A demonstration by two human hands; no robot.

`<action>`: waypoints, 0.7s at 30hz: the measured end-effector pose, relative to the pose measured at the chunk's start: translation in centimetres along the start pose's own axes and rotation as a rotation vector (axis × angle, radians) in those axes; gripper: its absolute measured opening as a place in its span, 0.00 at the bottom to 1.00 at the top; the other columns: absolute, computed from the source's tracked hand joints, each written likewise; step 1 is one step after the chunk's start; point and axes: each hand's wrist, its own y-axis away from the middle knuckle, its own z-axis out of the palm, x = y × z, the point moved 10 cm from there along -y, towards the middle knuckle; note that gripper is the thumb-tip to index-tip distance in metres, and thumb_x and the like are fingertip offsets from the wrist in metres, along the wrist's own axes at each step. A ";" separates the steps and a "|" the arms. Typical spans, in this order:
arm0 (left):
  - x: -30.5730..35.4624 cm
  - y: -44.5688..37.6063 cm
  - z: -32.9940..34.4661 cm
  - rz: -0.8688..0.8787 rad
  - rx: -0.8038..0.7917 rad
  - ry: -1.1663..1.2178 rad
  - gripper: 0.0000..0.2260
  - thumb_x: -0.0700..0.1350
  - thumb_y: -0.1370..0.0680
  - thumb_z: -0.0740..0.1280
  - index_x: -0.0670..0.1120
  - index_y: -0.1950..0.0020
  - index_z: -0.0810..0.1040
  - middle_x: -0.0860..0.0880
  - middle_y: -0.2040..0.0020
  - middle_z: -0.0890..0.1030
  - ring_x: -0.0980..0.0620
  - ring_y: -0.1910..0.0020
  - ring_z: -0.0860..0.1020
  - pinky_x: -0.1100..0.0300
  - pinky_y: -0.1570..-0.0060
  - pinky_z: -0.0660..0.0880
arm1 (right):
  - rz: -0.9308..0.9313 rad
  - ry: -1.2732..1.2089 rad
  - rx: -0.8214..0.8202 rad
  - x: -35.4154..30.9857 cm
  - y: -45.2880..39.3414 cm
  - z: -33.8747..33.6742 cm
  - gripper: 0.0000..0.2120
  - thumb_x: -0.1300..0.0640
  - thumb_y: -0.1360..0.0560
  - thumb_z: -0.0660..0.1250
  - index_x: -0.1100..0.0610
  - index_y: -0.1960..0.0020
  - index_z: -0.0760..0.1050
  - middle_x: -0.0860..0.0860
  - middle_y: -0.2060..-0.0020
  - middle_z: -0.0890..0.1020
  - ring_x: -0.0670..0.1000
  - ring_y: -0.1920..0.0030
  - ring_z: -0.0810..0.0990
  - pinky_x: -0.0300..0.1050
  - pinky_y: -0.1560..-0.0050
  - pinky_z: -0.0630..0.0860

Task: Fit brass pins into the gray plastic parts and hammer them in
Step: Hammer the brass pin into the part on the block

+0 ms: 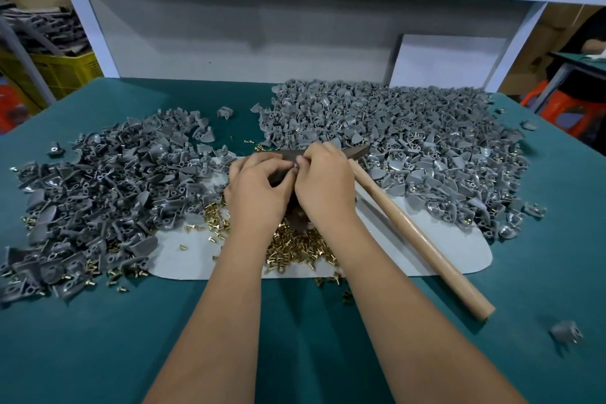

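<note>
My left hand (257,185) and my right hand (323,182) meet at the middle of the table, fingertips pinched together on one small gray plastic part (296,167); whether a pin sits in it is too small to tell. Loose brass pins (295,244) lie heaped under my wrists on a pale mat (459,249). A large pile of gray plastic parts (393,131) spreads to the right and back, another pile of gray parts (98,193) to the left. A hammer with a wooden handle (423,243) lies just right of my right hand, its dark head (355,151) behind my fingers.
The table has a teal cover (98,338). One stray gray part (565,333) lies near the right front edge. A white shelf frame (229,36) closes off the back. Yellow crates (62,69) stand at far left, orange stools (570,108) at far right.
</note>
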 end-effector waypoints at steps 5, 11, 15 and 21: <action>-0.3 0.0 0.2 -0.026 -0.031 0.027 0.03 0.52 0.24 0.69 0.58 0.51 0.82 0.63 0.47 0.74 0.57 0.42 0.60 0.56 0.41 0.60 | 0.112 0.021 -0.016 3.0 0.0 -3.5 0.06 0.53 0.21 0.62 0.53 0.53 0.75 0.47 0.56 0.73 0.45 0.58 0.70 0.41 0.59 0.68; -0.2 -0.1 0.4 -0.036 -0.037 0.005 0.05 0.52 0.23 0.69 0.56 0.49 0.83 0.60 0.45 0.75 0.51 0.38 0.62 0.58 0.43 0.58 | 0.238 0.518 -0.219 8.2 3.3 -4.2 0.15 0.49 0.20 0.59 0.60 0.43 0.73 0.57 0.47 0.76 0.58 0.46 0.74 0.51 0.53 0.73; -0.3 0.0 0.4 -0.045 -0.039 -0.019 0.07 0.53 0.23 0.69 0.56 0.48 0.84 0.58 0.42 0.76 0.51 0.38 0.62 0.57 0.44 0.59 | 0.286 0.432 -0.232 8.1 2.8 -4.7 0.06 0.56 0.22 0.63 0.58 0.48 0.72 0.51 0.60 0.77 0.55 0.59 0.77 0.46 0.64 0.72; -0.6 -0.1 0.3 -0.051 -0.020 0.008 0.07 0.54 0.24 0.70 0.57 0.48 0.84 0.63 0.46 0.74 0.56 0.42 0.60 0.53 0.41 0.62 | 0.210 0.411 -0.064 5.7 1.4 -8.9 0.09 0.55 0.22 0.61 0.49 0.42 0.71 0.46 0.66 0.75 0.50 0.69 0.72 0.41 0.71 0.60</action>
